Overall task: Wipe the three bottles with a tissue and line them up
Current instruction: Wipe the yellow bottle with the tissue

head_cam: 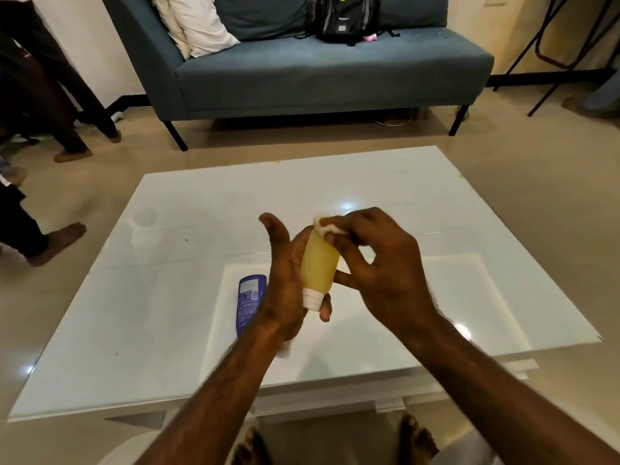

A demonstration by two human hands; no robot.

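A yellow bottle (318,266) with a white cap is held above the white table (167,297), cap pointing down toward me. My left hand (285,283) grips it from the left side. My right hand (379,260) pinches a small white tissue (322,226) against the bottle's far end. A blue bottle (248,302) lies flat on the table just left of my left wrist, partly hidden by it. A small pale object shows under my left wrist; I cannot tell what it is. No third bottle shows clearly.
A blue sofa (318,78) with pillows and a black backpack (345,18) stands beyond the table. Other people's legs and bare feet (60,239) are at the left. My own feet show below the table's near edge.
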